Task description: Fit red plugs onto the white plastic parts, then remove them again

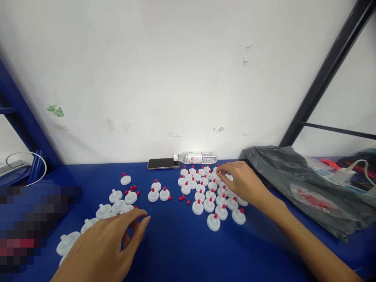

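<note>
My left hand (107, 243) is at the front left, its thumb and index finger slightly apart with nothing visible between them. Beside and partly behind it lie several white round caps (103, 210) with bare stems. Small loose red caps (131, 188) are scattered around the nearest ones. At the back right, my right hand (242, 181) pinches the top of a white round cap (216, 177) among many with red tips; its fingertips hide the tip. A smaller group of red-tipped white caps (153, 195) sits in the middle, with more loose red caps (188, 202) to its right.
A phone (163, 163) and a lying water bottle (197, 157) are against the wall at the back of the blue table (176, 250). On the right lies a dark grey plastic bag (273, 172), with a clear packet of red pieces (314, 199) on it. A metal frame post (320, 78) rises there.
</note>
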`<move>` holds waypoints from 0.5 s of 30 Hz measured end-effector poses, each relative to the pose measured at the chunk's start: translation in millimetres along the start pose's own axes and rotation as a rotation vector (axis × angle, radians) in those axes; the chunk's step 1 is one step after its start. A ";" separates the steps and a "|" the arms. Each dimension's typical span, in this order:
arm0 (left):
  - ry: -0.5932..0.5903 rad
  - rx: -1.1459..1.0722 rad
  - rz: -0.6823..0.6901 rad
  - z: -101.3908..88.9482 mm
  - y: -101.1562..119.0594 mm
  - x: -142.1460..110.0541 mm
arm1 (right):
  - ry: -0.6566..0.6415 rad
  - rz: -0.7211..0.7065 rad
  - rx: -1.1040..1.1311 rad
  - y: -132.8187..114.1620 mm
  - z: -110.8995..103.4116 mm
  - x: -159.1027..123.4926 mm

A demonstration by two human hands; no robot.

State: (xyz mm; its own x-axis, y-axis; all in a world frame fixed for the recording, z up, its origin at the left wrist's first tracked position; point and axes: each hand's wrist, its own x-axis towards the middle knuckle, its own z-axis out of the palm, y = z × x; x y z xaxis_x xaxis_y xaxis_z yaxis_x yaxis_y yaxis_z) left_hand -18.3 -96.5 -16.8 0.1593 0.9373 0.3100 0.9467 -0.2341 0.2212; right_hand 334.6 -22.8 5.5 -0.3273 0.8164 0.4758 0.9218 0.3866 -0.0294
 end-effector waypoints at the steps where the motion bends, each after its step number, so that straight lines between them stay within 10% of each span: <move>1: -0.012 -0.003 -0.009 0.3 0.6 0.0 | -0.012 -0.018 -0.013 -1.5 1.0 0.0; 15: -0.207 0.014 -0.105 -4.5 5.2 0.4 | -0.105 -0.017 0.036 -3.4 9.0 -1.0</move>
State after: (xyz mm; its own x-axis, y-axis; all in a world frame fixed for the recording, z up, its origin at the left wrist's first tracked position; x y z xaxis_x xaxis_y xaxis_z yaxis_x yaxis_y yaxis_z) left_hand -14.6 -98.5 -11.3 0.1120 0.9897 0.0891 0.9647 -0.1298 0.2291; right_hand 330.0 -21.1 -2.8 -0.3650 0.8492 0.3816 0.9082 0.4149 -0.0548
